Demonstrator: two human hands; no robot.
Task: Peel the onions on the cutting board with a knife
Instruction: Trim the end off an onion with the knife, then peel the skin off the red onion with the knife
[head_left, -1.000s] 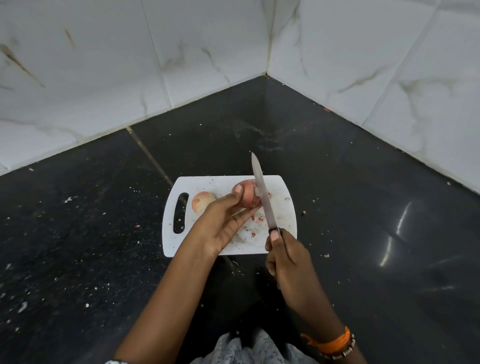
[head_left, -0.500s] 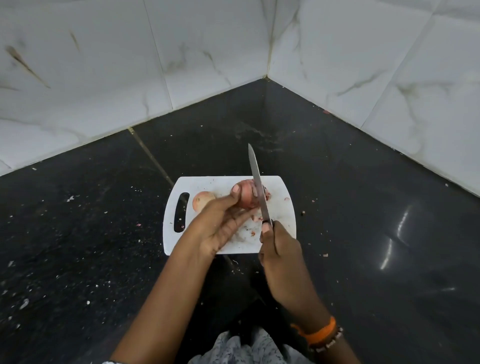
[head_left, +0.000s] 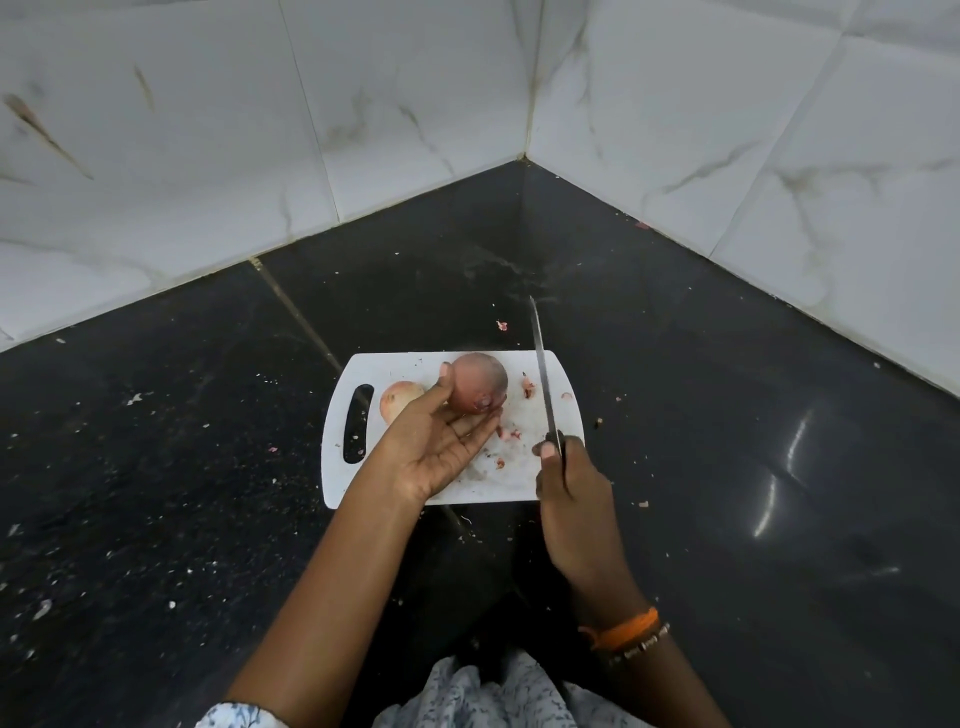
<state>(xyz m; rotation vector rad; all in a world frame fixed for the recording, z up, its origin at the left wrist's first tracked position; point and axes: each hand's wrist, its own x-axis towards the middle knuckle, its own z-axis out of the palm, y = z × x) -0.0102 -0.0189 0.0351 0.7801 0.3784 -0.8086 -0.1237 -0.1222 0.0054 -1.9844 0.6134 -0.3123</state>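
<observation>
A white cutting board (head_left: 470, 491) lies on the black floor. My left hand (head_left: 436, 441) holds a reddish onion (head_left: 478, 382) between thumb and fingers, palm turned up, just above the board. A second, paler onion (head_left: 397, 400) rests on the board to its left, partly hidden by my hand. My right hand (head_left: 566, 480) grips the handle of a knife (head_left: 544, 374) whose blade points away from me, standing apart to the right of the held onion. Small peel scraps (head_left: 527, 387) lie on the board.
The black stone floor (head_left: 727, 467) carries scattered peel crumbs and white specks. White marble-patterned wall tiles (head_left: 363, 130) meet in a corner behind the board. A patterned garment (head_left: 493, 696) shows at the bottom edge.
The knife has moved right, off the onion, and now stands clear of it. My left hand has turned the onion so its cut end faces me.
</observation>
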